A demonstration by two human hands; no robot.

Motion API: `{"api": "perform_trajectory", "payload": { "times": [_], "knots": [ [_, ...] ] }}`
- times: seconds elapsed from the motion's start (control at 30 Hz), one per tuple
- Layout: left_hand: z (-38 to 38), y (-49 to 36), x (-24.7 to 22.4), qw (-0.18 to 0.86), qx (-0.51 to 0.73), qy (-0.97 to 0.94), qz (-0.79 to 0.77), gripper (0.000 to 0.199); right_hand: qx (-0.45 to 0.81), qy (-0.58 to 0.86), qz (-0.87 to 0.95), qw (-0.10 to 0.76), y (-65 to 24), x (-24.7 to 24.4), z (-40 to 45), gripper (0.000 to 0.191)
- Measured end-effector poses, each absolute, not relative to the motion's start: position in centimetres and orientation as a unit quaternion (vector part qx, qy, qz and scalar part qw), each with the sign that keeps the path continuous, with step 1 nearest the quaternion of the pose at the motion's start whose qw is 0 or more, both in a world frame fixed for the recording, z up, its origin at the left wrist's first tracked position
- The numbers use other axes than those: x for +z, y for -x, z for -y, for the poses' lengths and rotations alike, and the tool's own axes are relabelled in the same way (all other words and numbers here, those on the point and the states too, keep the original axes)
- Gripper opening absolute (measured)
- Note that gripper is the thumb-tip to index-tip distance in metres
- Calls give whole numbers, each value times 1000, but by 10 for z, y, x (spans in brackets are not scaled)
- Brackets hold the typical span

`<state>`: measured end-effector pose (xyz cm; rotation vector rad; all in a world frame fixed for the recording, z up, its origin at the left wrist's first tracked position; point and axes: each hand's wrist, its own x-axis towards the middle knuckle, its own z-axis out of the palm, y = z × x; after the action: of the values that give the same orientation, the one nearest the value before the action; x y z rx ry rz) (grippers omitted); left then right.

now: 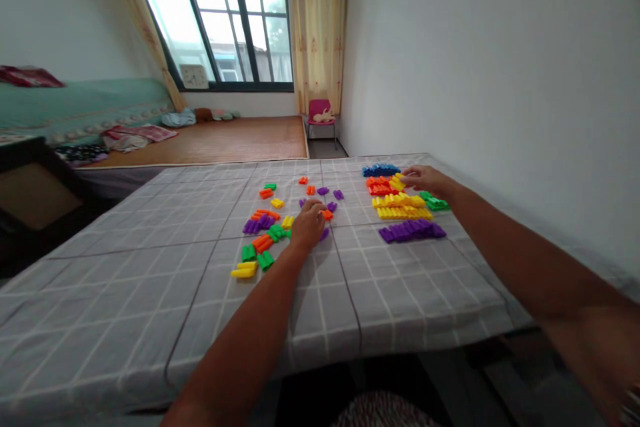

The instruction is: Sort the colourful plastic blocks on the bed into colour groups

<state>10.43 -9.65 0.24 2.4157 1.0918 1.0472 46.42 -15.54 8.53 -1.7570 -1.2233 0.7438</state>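
My left hand (307, 223) is low over a scatter of small plastic pieces that look like clothespins. Its fingers are curled together at an orange clothespin (327, 215), and its palm hides what lies beneath. A purple one (325, 233) lies beside it. On the right, my right hand (425, 179) pinches a yellow clothespin (397, 181) above the end of an orange row (380, 186). Close by lie a blue row (381, 169), yellow rows (404, 212), a green group (434, 201) partly behind my right wrist, and a purple row (413, 231).
Green (265, 260), orange and yellow pieces (244, 270) lie mixed left of my left hand. A grey checked cloth (165, 293) covers the table. The white wall (480, 67) runs along the right side. Beyond the table are a bed platform (235, 137) and a pink chair (320, 110).
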Motion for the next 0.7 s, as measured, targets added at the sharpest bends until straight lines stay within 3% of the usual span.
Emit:
{"api": "perform_trajectory", "payload": {
  "times": [0.23, 0.43, 0.6, 0.7],
  "knots": [
    [98, -105, 3, 142, 327, -879, -317, 27, 273, 775, 402, 404, -526, 46, 202, 26],
    [112, -108, 7, 121, 264, -921, -261, 29, 233, 817, 442, 286, -523, 33, 211, 24],
    [126, -117, 3, 132, 188, -959, -167, 32, 54, 844, 520, 116, -512, 38, 212, 35],
    [128, -122, -2, 136, 190, -960, -151, 29, -52, 826, 551, 106, -496, 46, 206, 36]
  ]
}}
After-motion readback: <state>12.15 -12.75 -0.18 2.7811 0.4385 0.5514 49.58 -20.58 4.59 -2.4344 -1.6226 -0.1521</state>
